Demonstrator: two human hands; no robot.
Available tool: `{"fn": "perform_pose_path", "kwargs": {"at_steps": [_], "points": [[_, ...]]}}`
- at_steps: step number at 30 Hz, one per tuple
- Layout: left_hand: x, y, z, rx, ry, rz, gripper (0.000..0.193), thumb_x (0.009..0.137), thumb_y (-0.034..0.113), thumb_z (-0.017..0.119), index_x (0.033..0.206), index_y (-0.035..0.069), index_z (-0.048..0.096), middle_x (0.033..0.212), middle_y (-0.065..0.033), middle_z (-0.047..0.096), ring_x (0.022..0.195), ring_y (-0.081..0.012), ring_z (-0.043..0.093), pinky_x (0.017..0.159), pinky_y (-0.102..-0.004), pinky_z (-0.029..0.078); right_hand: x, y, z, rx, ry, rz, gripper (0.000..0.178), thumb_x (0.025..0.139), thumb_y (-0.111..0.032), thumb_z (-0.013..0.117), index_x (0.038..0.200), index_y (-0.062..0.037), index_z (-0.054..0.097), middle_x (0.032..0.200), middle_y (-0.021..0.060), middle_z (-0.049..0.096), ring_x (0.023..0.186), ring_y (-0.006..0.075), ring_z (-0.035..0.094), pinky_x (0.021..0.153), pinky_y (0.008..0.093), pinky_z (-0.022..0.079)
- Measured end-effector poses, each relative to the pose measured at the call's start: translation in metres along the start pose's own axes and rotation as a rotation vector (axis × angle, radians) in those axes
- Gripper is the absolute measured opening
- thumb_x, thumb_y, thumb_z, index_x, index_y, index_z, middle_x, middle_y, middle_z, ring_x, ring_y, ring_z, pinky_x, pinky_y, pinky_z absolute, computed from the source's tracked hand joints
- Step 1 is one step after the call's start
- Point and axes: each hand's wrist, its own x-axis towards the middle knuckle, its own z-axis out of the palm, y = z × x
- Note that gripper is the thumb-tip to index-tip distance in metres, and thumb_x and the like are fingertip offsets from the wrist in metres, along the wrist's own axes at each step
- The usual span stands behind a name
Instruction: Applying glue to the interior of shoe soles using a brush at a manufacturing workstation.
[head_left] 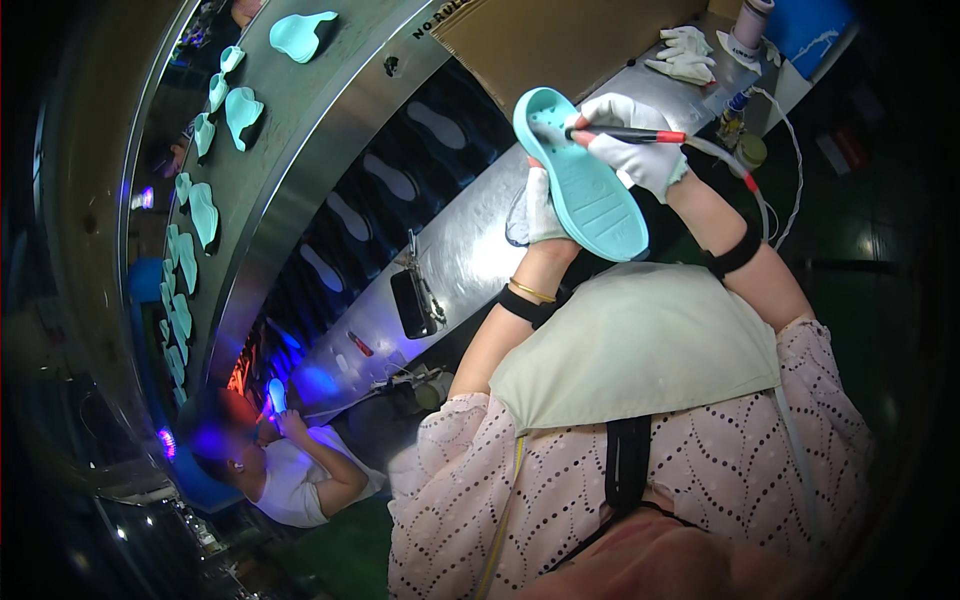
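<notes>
Overhead, no container with visible contents can be confirmed; a small round jar-like object (749, 150) stands at the far end of the metal surface (470, 250), contents not discernible. The left hand (543, 205), in a white cloth glove, has its grip closed around the underside of a mint-green moulded shoe sole (583, 180), which is held raised above the surface, in front of the person's chest, tread side facing the camera. The right hand (630, 140), also white-gloved, has its grip clamped on a thin black pen-shaped tool with a red band (625, 134); the tool tip touches the sole near its upper end. A pale hose (750, 185) runs from the tool's rear. A brown cardboard sheet (560, 35) lies at the far edge of the surface, with spare white gloves (685, 55) beside it. More mint-green soles (243, 108) sit spaced along the curved steel conveyor (300, 180) at left. Another person (290, 470) works below left under blue light.
</notes>
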Motion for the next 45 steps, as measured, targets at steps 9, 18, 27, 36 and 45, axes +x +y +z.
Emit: {"fn": "perform_pose_path", "kwargs": {"at_steps": [9, 18, 27, 36, 45], "points": [[0.01, 0.012, 0.003, 0.007, 0.034, 0.163, 0.07, 0.085, 0.063, 0.027, 0.124, 0.006, 0.041, 0.115, -0.0121, 0.053, 0.103, -0.0255, 0.053, 0.093, -0.0389, 0.04, -0.023, -0.008, 0.003, -0.063, -0.195, -0.056, 0.008, 0.074, 0.001, 0.065, 0.081, -0.0021, 0.063, 0.084, 0.0044, 0.062, 0.087, 0.0139, 0.06, 0.077, 0.0269, 0.046], [0.012, 0.021, 0.0, -0.142, -0.115, 0.166, 0.067, 0.088, 0.06, 0.02, 0.128, 0.009, 0.038, 0.117, -0.0164, 0.052, 0.106, -0.0344, 0.051, 0.094, -0.0452, 0.04, -0.038, 0.0, 0.0, -0.11, -0.251, -0.027, 0.007, 0.074, -0.002, 0.066, 0.081, -0.0023, 0.063, 0.082, 0.004, 0.063, 0.08, 0.0109, 0.058, 0.075, 0.0247, 0.046], [0.005, 0.037, 0.013, -0.159, -0.151, 0.152, 0.068, 0.079, 0.063, 0.045, 0.117, 0.007, 0.049, 0.107, -0.014, 0.057, 0.103, -0.0335, 0.052, 0.09, -0.0461, 0.042, -0.041, 0.003, -0.002, 0.114, -0.155, 0.148, 0.012, 0.075, -0.003, 0.066, 0.086, -0.0015, 0.062, 0.084, 0.0023, 0.063, 0.079, 0.0081, 0.057, 0.075, 0.0228, 0.046], [-0.004, 0.019, 0.033, -0.084, -0.168, 0.165, 0.076, 0.079, 0.066, 0.036, 0.133, 0.013, 0.035, 0.132, -0.0137, 0.04, 0.118, -0.0336, 0.041, 0.099, -0.0456, 0.034, -0.044, -0.004, 0.007, 0.049, -0.168, -0.112, 0.012, 0.075, 0.002, 0.066, 0.086, -0.0004, 0.061, 0.085, 0.0033, 0.062, 0.081, 0.0087, 0.057, 0.075, 0.0217, 0.045], [0.004, 0.037, 0.04, -0.155, -0.203, 0.179, 0.077, 0.077, 0.065, 0.041, 0.133, 0.011, 0.035, 0.13, -0.0168, 0.041, 0.116, -0.0353, 0.044, 0.093, -0.0501, 0.04, -0.04, -0.011, 0.005, -0.224, -0.259, -0.259, 0.011, 0.073, -0.003, 0.069, 0.081, -0.0009, 0.061, 0.083, 0.0041, 0.062, 0.077, 0.0087, 0.057, 0.07, 0.0234, 0.046]]}}
